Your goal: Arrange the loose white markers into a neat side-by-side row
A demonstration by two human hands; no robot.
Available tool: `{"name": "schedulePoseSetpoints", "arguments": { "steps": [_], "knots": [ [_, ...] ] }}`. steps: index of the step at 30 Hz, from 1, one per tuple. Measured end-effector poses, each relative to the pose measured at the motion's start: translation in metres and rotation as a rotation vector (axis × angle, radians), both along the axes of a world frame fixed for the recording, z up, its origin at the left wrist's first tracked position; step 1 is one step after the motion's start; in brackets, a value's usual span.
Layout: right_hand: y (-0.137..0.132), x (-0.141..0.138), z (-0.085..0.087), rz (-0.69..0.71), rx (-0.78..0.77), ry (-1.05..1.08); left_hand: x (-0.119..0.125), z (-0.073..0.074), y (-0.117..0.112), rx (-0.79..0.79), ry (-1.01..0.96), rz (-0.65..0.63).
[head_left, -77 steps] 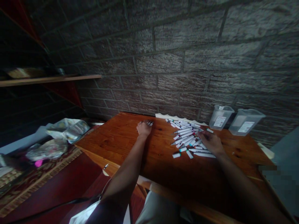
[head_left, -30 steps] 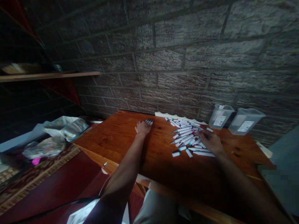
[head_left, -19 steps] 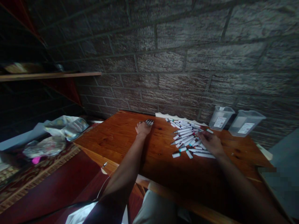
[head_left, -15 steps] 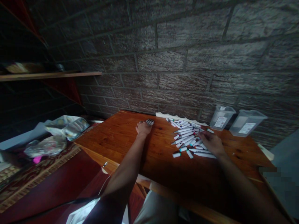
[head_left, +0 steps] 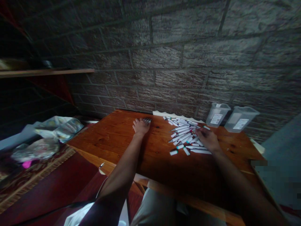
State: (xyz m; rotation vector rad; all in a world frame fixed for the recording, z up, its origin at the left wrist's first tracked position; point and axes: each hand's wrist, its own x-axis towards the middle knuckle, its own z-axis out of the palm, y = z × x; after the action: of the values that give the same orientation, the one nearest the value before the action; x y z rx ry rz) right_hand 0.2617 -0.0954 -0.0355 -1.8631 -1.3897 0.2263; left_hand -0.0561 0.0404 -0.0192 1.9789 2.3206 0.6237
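A heap of several white markers (head_left: 182, 134) with coloured caps lies on the wooden table (head_left: 122, 138) near the brick wall. My right hand (head_left: 207, 139) rests on the right side of the heap, fingers curled among the markers. My left hand (head_left: 140, 125) sits on the table to the left of the heap, closed around a small bundle of markers (head_left: 147, 120) whose dark tips stick out past the fingers. One short marker (head_left: 173, 152) lies apart at the near edge of the heap.
Two clear plastic tubs (head_left: 215, 115) (head_left: 239, 119) with labels stand against the brick wall (head_left: 164, 62) at the back right. Crumpled plastic bags (head_left: 56, 125) lie on a patterned cloth to the left. A wooden shelf (head_left: 47, 72) juts out at upper left.
Both hands keep their places at the markers. The whole view has shifted slightly left and up as my head turned.
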Motion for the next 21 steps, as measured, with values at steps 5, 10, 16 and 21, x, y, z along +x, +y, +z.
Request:
{"name": "schedulePoseSetpoints", "arguments": {
  "steps": [5, 10, 16, 21],
  "knots": [
    [0.001, 0.003, 0.001, -0.054, 0.008, 0.043, 0.024, 0.003, -0.008, 0.151, -0.081, -0.444],
    [0.001, 0.006, 0.002, -0.089, 0.005, 0.018, 0.062, -0.002, -0.033, 0.145, -0.174, -0.886],
    [0.002, 0.006, 0.001, -0.055, 0.002, 0.004, 0.075, -0.008, -0.045, 0.082, -0.168, -1.172],
    [0.003, 0.005, 0.0, -0.045, 0.001, 0.001, 0.068, -0.006, -0.039, 0.068, -0.058, -1.187]
  ]
}}
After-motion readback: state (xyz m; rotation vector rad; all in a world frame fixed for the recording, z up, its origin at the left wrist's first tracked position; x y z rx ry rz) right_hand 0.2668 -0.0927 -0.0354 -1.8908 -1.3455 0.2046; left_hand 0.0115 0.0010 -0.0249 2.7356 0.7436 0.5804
